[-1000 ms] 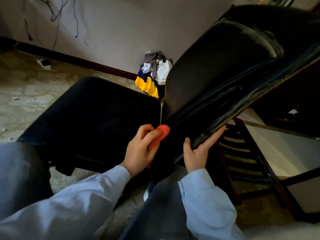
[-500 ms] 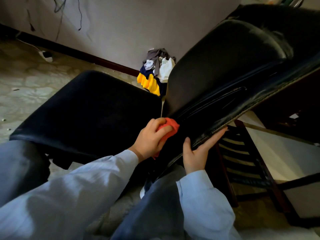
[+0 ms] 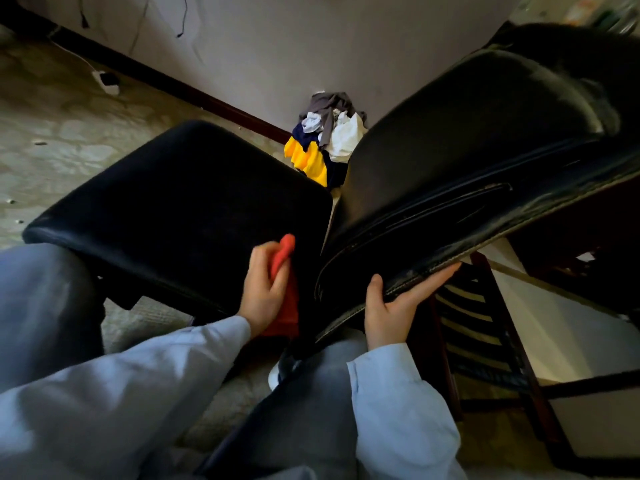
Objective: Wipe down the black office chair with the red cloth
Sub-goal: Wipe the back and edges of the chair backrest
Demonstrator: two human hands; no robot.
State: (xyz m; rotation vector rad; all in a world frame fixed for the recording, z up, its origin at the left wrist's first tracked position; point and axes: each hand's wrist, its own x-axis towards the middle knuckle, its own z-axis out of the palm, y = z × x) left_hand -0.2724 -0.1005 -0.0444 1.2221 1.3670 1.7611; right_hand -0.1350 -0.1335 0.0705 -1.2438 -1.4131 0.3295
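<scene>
Your left hand was closed around the red cloth, just left of centre in the frame, pressing it against the near edge of the seat of the black office chair. The cloth's tip stuck up above your fingers and the rest hung below your palm. Your right hand, right of centre, gripped the stitched lower edge of the backrest, thumb on top and fingers underneath. A pile of clothes lay against the wall, upper centre, behind the gap between seat and backrest.
</scene>
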